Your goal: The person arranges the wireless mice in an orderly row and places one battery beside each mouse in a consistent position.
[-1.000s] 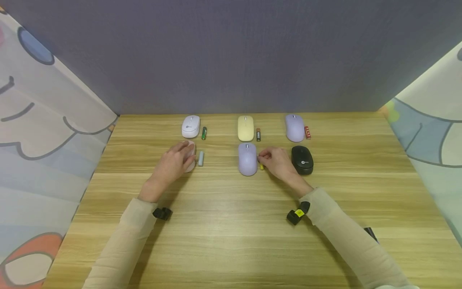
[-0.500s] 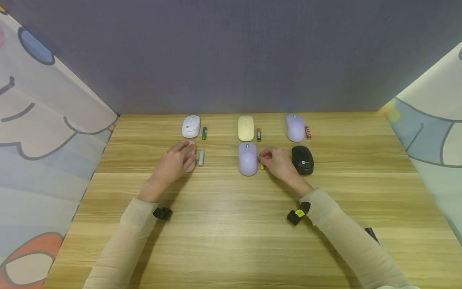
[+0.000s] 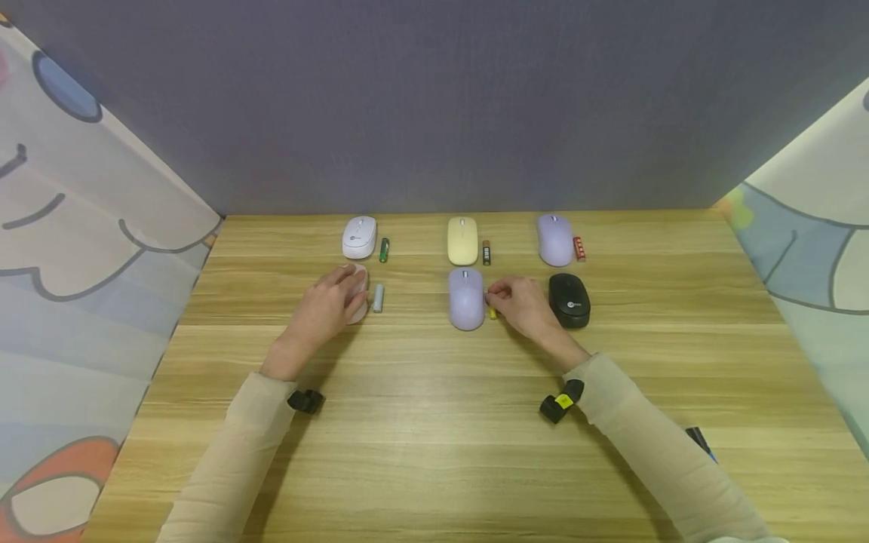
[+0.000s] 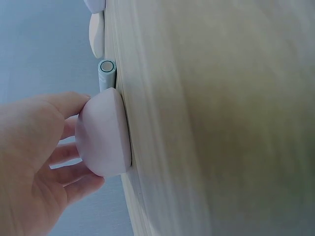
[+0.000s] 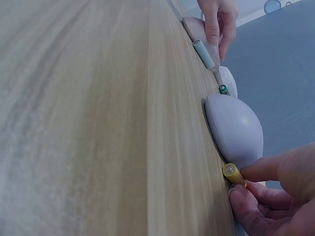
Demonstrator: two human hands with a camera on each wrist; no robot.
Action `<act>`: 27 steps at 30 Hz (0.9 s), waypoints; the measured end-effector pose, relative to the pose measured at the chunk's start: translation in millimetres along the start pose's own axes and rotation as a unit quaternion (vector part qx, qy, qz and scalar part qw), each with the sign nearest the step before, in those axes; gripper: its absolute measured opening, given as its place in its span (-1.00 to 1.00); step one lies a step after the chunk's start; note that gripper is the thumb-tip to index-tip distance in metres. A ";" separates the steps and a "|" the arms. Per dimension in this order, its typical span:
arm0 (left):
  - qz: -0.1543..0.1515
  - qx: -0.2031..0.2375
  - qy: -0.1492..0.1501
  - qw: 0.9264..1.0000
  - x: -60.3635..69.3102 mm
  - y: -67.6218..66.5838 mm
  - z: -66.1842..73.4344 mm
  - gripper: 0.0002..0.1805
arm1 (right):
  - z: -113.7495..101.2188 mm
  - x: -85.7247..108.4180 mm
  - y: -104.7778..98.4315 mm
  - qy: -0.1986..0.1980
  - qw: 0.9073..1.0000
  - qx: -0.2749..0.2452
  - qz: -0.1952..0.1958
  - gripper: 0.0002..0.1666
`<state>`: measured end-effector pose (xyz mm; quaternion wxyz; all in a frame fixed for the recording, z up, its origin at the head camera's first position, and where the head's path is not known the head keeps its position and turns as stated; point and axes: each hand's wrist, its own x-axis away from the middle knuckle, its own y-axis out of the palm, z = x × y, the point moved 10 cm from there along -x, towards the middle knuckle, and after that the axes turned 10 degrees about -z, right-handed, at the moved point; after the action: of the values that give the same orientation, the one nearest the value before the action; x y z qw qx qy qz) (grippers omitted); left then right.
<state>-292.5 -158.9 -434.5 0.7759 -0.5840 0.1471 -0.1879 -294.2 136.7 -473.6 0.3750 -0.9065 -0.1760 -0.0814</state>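
Note:
My left hand (image 3: pixel 324 305) holds a pale pink computer mouse (image 4: pixel 104 135) on the wooden table, its thumb on one side and fingers on the other. A pale blue-grey battery (image 3: pixel 378 299) lies just right of that mouse. Near the middle of the table, my right hand (image 3: pixel 521 305) pinches a yellow battery (image 5: pixel 233 174) between thumb and fingers. This battery lies close along the right side of a purple mouse (image 3: pixel 465 302). To the right of my right hand sits a black mouse (image 3: pixel 569 300).
Behind stand a white mouse (image 3: pixel 359 237), a yellow mouse (image 3: pixel 462 241) and another purple mouse (image 3: pixel 555 241). Beside them lie a green battery (image 3: pixel 384 250), a black-and-copper battery (image 3: pixel 486 253) and a red battery (image 3: pixel 579 249). A grey panel (image 3: pixel 448 105) closes the table's far edge.

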 end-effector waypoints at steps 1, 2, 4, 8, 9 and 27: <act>0.000 0.000 0.000 1.000 0.1 0.1 -0.2 -0.51 | 0.1 0.0 -0.1 0.000 1.000 0.000 0.000 -0.74; 0.000 0.000 -0.001 1.000 0.1 0.1 -0.4 -0.51 | -0.1 0.1 -0.4 0.000 1.000 -0.001 0.001 -0.74; 0.000 -0.001 -0.001 1.000 0.1 0.1 -0.4 -0.51 | -0.6 0.7 -1.1 0.001 1.000 -0.001 0.002 -0.74; 0.001 -0.002 0.001 1.000 0.1 0.0 0.0 -0.51 | -0.8 0.7 -1.3 -0.001 1.000 -0.001 0.002 -0.74; 0.001 -0.003 0.001 1.000 0.0 -0.1 0.2 -0.51 | -0.8 0.8 -1.5 -0.002 1.000 -0.001 0.002 -0.74; -0.002 0.001 -0.002 1.000 0.6 -0.5 -0.2 -0.52 | -2.3 4.8 -2.1 -0.015 1.000 -0.006 0.002 -0.68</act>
<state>-292.1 -159.4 -434.1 0.7762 -0.5841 0.1444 -0.1885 -290.6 137.7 -469.2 0.3671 -0.9102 -0.1792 -0.0681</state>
